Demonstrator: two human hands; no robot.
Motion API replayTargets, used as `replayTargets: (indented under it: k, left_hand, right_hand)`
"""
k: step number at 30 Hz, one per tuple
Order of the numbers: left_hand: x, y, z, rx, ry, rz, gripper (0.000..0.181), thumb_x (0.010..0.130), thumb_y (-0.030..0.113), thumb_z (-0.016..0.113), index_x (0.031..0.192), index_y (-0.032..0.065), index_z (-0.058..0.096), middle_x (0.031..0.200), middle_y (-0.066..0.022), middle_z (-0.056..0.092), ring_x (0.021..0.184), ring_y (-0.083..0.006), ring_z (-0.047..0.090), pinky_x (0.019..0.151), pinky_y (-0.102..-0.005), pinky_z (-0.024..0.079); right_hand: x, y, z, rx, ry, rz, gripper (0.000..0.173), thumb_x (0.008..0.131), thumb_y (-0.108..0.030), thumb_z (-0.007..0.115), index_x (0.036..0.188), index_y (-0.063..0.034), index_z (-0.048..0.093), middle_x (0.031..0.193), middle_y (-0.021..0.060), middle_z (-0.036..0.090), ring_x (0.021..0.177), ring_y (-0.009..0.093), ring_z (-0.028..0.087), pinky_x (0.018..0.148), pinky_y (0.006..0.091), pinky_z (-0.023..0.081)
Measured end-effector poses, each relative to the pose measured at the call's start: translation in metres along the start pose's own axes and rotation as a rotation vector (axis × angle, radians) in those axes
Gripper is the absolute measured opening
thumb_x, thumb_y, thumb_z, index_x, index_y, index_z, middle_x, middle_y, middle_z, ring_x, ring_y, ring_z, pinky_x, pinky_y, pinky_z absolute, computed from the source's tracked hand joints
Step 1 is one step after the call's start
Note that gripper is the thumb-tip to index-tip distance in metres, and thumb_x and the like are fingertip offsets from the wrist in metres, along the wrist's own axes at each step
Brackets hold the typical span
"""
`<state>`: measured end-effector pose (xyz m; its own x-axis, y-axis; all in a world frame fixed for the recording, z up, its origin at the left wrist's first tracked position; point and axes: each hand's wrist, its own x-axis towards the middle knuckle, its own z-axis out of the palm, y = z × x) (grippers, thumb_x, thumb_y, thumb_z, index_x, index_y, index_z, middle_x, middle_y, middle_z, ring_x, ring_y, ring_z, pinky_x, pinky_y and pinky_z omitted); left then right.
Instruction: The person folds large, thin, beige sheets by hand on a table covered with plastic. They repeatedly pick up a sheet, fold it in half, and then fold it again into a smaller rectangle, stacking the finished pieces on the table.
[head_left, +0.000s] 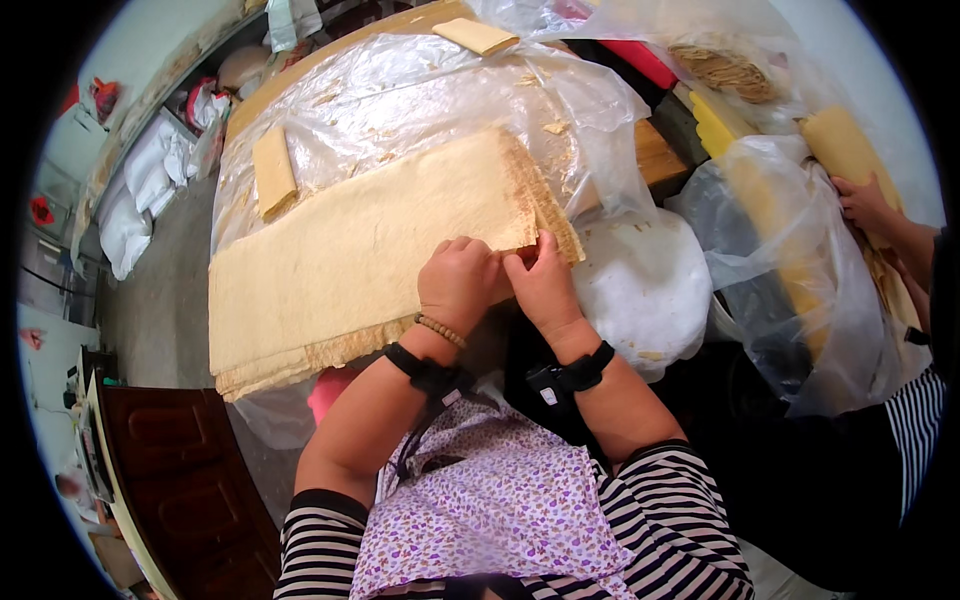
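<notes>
A broad stack of thin, pale-yellow sheets (352, 247), which look like dried bean curd skin, lies across the table in front of me. Its right end has ragged, browner edges. My left hand (454, 281) is at the near edge toward the right, fingers curled and pinching the sheet edge. Close beside it, my right hand (546, 283) pinches the near right corner between thumb and fingers. The fingertips are partly hidden, so how many layers they hold is unclear. A beaded bracelet (441, 330) circles my left wrist.
Clear plastic film (322, 94) with crumbs covers the table. Two folded sheet bundles (274, 171) (475, 36) lie beyond the stack. A white-covered round seat (645, 289) stands at right. Further right, a co-worker's hand (870, 204) touches tan sheets (851, 139) beside a plastic bag (750, 255).
</notes>
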<state>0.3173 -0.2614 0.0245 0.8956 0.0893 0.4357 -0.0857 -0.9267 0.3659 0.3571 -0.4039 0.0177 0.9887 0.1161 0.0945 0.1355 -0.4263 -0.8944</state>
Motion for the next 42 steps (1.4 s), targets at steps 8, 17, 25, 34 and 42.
replayTargets:
  k: [8,17,25,34,42]
  left_hand:
    - [0.004,0.018,-0.018,0.172,0.111,0.316,0.016,0.081,0.017,0.072,0.076,0.0122,0.058,0.078,-0.0059,0.061,0.069,-0.0281,0.065,0.058,-0.0409,0.053]
    - [0.02,-0.016,-0.033,-0.473,0.378,-0.308,0.028,0.097,0.012,0.069,0.075,0.0087,0.052,0.064,0.0043,0.048,0.059,-0.0064,0.042,0.053,-0.0258,0.037]
    - [0.015,-0.057,-0.079,-0.885,0.76,-0.343,0.013,0.105,0.016,0.061,0.099,0.0054,0.062,0.088,0.002,0.065,0.073,-0.0037,0.056,0.065,-0.0213,0.048]
    - [0.014,-0.057,-0.057,-0.944,0.523,-0.259,0.006,0.104,0.01,0.062,0.107,0.0048,0.064,0.097,0.0036,0.067,0.084,-0.001,0.057,0.072,-0.0197,0.048]
    - [0.001,-0.067,-0.141,-0.859,0.882,-0.234,0.01,0.105,0.01,0.06,0.11,0.0033,0.065,0.101,-0.0021,0.07,0.09,-0.0065,0.064,0.077,-0.023,0.053]
  right_hand:
    - [0.01,0.034,0.027,0.4,0.269,-0.043,0.034,0.092,-0.019,0.058,0.113,0.0076,0.063,0.095,0.0286,0.07,0.087,0.039,0.071,0.08,0.0439,0.055]
    - [0.02,0.061,0.026,0.493,0.128,0.278,0.032,0.097,-0.023,0.058,0.084,0.0059,0.063,0.067,0.0113,0.06,0.066,0.014,0.052,0.064,0.0386,0.048]
    - [0.027,0.054,0.009,0.447,0.238,0.169,0.028,0.096,-0.021,0.061,0.093,0.0057,0.066,0.076,0.0082,0.065,0.074,0.014,0.058,0.071,0.0362,0.051]
    - [0.007,-0.073,0.026,0.079,0.056,-0.673,0.051,0.093,-0.002,0.059,0.143,0.0007,0.05,0.143,0.0243,0.054,0.133,0.041,0.051,0.113,0.0455,0.042]
    - [0.025,-0.024,0.096,-0.378,-0.217,-0.613,0.047,0.1,-0.027,0.057,0.142,-0.0064,0.056,0.148,0.0212,0.052,0.14,0.041,0.044,0.116,0.0468,0.037]
